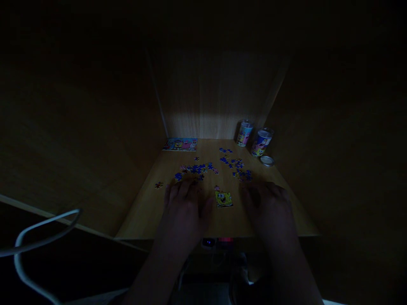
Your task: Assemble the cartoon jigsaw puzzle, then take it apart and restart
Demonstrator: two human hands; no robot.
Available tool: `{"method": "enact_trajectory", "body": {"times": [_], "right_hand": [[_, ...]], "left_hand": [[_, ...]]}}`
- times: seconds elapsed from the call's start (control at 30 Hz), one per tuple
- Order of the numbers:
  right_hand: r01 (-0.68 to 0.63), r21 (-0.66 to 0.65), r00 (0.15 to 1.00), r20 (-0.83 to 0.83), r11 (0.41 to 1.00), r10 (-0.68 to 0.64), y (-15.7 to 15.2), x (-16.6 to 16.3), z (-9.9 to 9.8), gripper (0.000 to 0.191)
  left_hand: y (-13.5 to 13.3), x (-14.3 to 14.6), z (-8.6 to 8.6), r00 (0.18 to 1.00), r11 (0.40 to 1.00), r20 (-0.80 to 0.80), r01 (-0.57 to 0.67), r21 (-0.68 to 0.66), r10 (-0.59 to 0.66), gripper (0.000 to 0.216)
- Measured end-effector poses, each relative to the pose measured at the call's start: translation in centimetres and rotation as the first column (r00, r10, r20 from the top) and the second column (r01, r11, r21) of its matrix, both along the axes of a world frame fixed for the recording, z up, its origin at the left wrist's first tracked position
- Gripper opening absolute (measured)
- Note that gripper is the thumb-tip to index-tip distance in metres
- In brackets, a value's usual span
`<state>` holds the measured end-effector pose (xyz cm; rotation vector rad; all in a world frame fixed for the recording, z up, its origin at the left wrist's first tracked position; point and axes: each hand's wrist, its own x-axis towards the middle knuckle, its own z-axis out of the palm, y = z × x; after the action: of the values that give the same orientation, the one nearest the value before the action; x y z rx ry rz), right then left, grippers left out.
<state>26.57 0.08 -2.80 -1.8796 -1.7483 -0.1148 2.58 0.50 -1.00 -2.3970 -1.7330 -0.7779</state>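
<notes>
Both hands lay palm-down at the near edge of the desk, dim and mostly in shadow. The left hand (pixel 184 207) was arched with its fingers slightly spread, the fingertips at the lower edge of the loose pieces. The right hand (pixel 267 209) was also curved and partly open, its fingers reaching forward over the wood. The darkness made it impossible to tell whether either hand had hold of a small piece.

Between the hands sat a small joined patch of jigsaw puzzle (pixel 223 198), glossy cardboard showing a yellow SpongeBob figure, with a pink-topped piece (pixel 216 188) just beyond its upper left corner. Beyond the patch, irregular knobbed pieces, mostly blue, lay in a loose cluster (pixel 195 169) to the left and a looser scatter (pixel 238 169) to the right. One lone piece (pixel 158 184) lay well left of the patch.

Far beyond the patch, a flat printed picture card (pixel 180 144) lay against the back panel, toward the left. Two cylindrical printed tins (pixel 244 133) (pixel 262 142) stood in the far right corner, with a round silver lid (pixel 267 161) lying just in front of them. The pale wood-grain desk (pixel 152 212) ran between wood-veneer side panels. Below the near edge, a dim device with a blue light (pixel 208 242) was hard to make out, and a white cable (pixel 47 224) was cut off at the lower left.
</notes>
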Motion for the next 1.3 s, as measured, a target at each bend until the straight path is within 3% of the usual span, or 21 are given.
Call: {"method": "enact_trajectory", "body": {"times": [0.63,0.9,1.17,1.3], "right_hand": [[0.024,0.009,1.0,0.017,1.0,-0.024,-0.13,-0.24,0.27,0.034],[0.005,0.01,0.999,0.034,1.0,-0.006,0.18,-0.07,0.2,0.037],[-0.182,-0.025,0.98,0.072,0.983,0.183,-0.17,-0.8,0.54,0.039],[-0.129,-0.026,0.988,0.085,0.991,0.13,-0.2,-0.87,0.46,0.045]], "left_hand": [[0.02,-0.01,-0.12,1.0,0.999,-0.017,-0.001,0.035,0.001,0.031],[0.05,-0.19,-0.48,1.0,0.998,-0.008,-0.002,0.067,0.002,0.043],[-0.23,-0.17,0.13,0.988,0.988,0.02,0.153,0.03,-0.153,0.035],[-0.34,-0.17,0.15,0.99,0.989,0.014,0.143,0.028,-0.144,0.029]]}}
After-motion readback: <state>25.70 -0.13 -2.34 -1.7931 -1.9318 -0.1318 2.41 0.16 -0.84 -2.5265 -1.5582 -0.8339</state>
